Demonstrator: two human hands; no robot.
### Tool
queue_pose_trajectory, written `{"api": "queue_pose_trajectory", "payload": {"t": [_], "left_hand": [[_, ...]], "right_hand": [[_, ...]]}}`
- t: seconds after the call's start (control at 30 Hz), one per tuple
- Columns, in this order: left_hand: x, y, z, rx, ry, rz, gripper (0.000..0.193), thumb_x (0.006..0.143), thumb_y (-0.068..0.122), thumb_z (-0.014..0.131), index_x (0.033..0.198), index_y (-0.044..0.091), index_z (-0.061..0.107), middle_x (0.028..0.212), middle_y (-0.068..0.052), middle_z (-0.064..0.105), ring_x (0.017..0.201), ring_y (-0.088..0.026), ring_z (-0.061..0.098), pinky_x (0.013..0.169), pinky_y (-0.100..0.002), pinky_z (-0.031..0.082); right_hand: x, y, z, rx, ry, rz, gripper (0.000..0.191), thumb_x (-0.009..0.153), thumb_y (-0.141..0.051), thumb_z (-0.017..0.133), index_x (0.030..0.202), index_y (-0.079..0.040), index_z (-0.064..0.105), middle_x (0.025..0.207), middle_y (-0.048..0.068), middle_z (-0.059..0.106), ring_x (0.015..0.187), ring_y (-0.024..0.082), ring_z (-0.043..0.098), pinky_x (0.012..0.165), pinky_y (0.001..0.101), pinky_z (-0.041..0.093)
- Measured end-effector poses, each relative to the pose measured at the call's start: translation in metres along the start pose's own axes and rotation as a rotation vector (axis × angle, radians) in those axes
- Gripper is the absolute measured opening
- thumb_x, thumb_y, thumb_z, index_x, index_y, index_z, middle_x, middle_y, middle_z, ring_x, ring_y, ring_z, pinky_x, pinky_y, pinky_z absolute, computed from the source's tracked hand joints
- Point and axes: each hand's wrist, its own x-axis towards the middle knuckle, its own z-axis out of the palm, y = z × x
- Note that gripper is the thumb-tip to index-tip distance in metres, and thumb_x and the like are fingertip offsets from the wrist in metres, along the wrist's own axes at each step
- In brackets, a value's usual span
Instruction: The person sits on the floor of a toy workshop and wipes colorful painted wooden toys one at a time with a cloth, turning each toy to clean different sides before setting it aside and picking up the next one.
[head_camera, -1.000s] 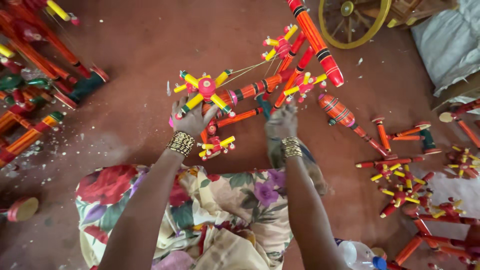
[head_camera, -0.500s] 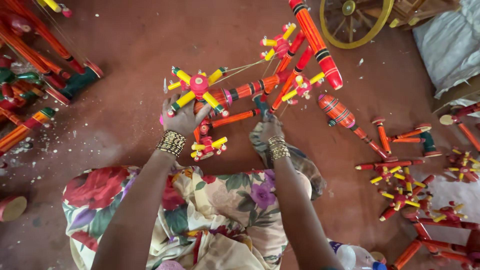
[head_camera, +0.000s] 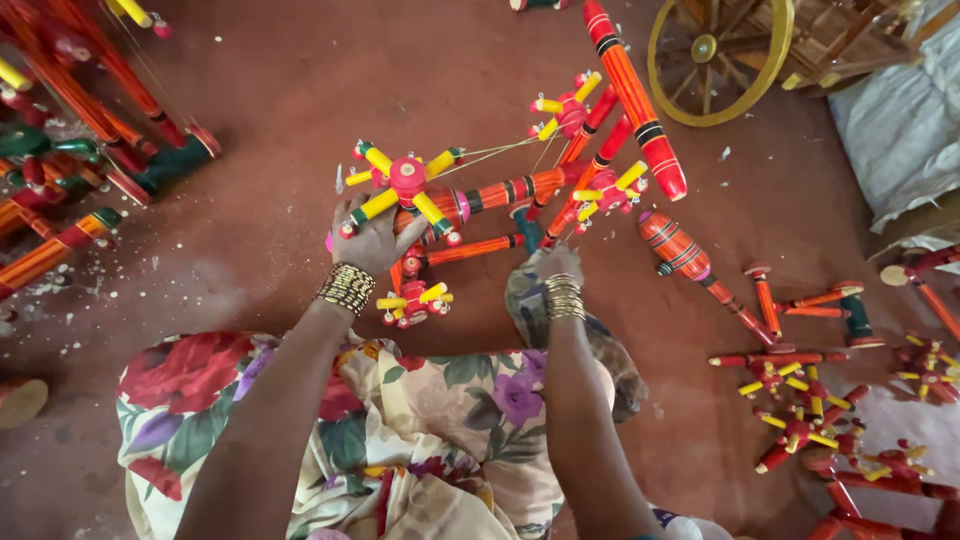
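Left grip (head_camera: 372, 235) wraps red-yellow toy (head_camera: 408, 185); right hand (head_camera: 558, 262) touches it.

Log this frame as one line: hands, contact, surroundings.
left hand: grips spoked toy wheel | right hand: on red-orange wooden toy frame | floor: loose toy parts

Painted wooden pieces scattered over a reddish-brown earthen floor (head_camera: 300, 90).

Upper right: yellow-rimmed spoked wooden wheel (head_camera: 716, 62), just beside a grey-white cloth bundle (head_camera: 905, 130). Lower right: loose red turned wooden pegs with yellow tips (head_camera: 800, 400), near a green-and-red lacquered spindle (head_camera: 855, 315). Far left: stack of red and orange striped wooden rods (head_camera: 70, 90), with a green-painted wooden base piece (head_camera: 165, 165) at its edge. Bottom centre: floral-print cloth in red, purple and cream (head_camera: 440, 400).
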Motion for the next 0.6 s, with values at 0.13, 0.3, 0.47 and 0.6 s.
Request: {"api": "queue_pose_trajectory", "payload": {"t": [0.13, 0.3, 0.47, 0.6], "left_hand": [[0.002, 0.002, -0.001, 0.044, -0.03, -0.002, 0.065, 0.093, 0.071, 0.058, 0.118, 0.012, 0.072, 0.106, -0.01, 0.069, 0.101, -0.029, 0.062, 0.094, -0.048, 0.047], [0.004, 0.011, -0.002, -0.008, -0.073, -0.032, 0.064, 0.094, 0.07, 0.056, 0.117, 0.013, 0.072, 0.107, -0.01, 0.069, 0.103, -0.03, 0.062, 0.091, -0.047, 0.046], [0.007, 0.014, -0.001, -0.007, -0.016, -0.02, 0.067, 0.093, 0.07, 0.057, 0.122, 0.012, 0.072, 0.111, -0.011, 0.068, 0.103, -0.03, 0.061, 0.089, -0.047, 0.046], [0.006, 0.011, 0.004, 0.016, -0.036, -0.029, 0.065, 0.093, 0.069, 0.059, 0.121, 0.012, 0.071, 0.114, -0.011, 0.067, 0.106, -0.03, 0.061, 0.092, -0.047, 0.047]], "right_hand": [[0.0, 0.01, -0.031, 0.427, 0.362, -0.031, 0.053, 0.079, -0.018, 0.067, 0.129, -0.002, 0.057, 0.124, 0.023, 0.064, 0.111, 0.038, 0.066, 0.092, 0.048, 0.053], [0.007, 0.01, -0.02, 1.289, 0.078, -0.29, 0.036, 0.076, -0.005, 0.076, 0.11, 0.002, 0.067, 0.106, 0.017, 0.071, 0.096, 0.029, 0.068, 0.085, 0.0425, 0.057], [-0.011, -0.023, 0.041, 0.57, -0.033, -0.571, 0.036, 0.086, -0.018, 0.064, 0.119, -0.011, 0.074, 0.104, 0.009, 0.079, 0.099, 0.025, 0.078, 0.086, 0.0381, 0.062], [0.002, -0.044, 0.043, 1.179, -0.521, -0.855, 0.049, 0.094, -0.024, 0.062, 0.142, -0.012, 0.059, 0.115, 0.014, 0.068, 0.106, 0.032, 0.072, 0.091, 0.0444, 0.058]]}}
